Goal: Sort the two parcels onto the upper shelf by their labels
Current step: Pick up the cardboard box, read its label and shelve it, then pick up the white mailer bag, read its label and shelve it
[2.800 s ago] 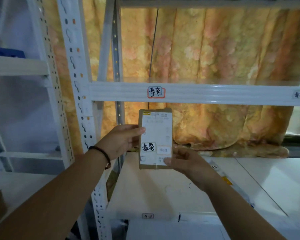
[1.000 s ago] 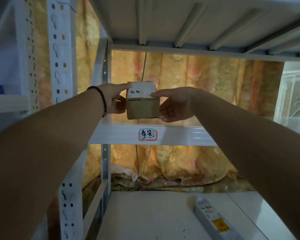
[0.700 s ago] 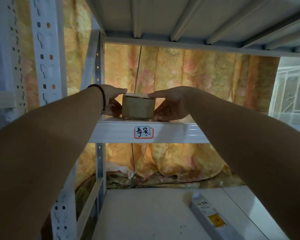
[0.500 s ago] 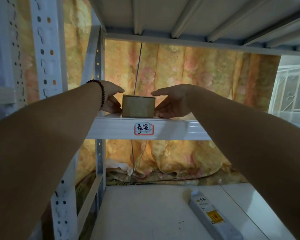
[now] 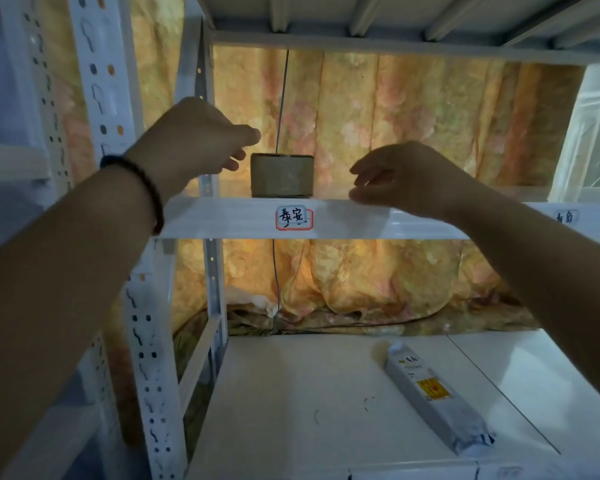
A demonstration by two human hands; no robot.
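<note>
A small brown cardboard parcel (image 5: pixel 282 175) stands on the upper shelf (image 5: pixel 222 218), directly above a red-bordered handwritten label (image 5: pixel 294 218) on the shelf's front edge. My left hand (image 5: pixel 194 140) hovers just left of the parcel, fingers apart, not touching it. My right hand (image 5: pixel 406 178) is to the parcel's right, apart from it, fingers loosely spread. A long grey bagged parcel (image 5: pixel 437 400) with a yellow sticker lies on the lower shelf (image 5: pixel 291 410) at the right.
Two more labels (image 5: pixel 567 217) sit further right on the upper shelf's edge. A white perforated upright (image 5: pixel 146 341) stands at the left. A floral curtain (image 5: pixel 395 116) hangs behind the rack. A white crate (image 5: pixel 593 140) sits at the upper shelf's far right.
Both hands carried the brown parcel up from in front of me, set it on the upper shelf above the label, then let go and drew back to either side.
</note>
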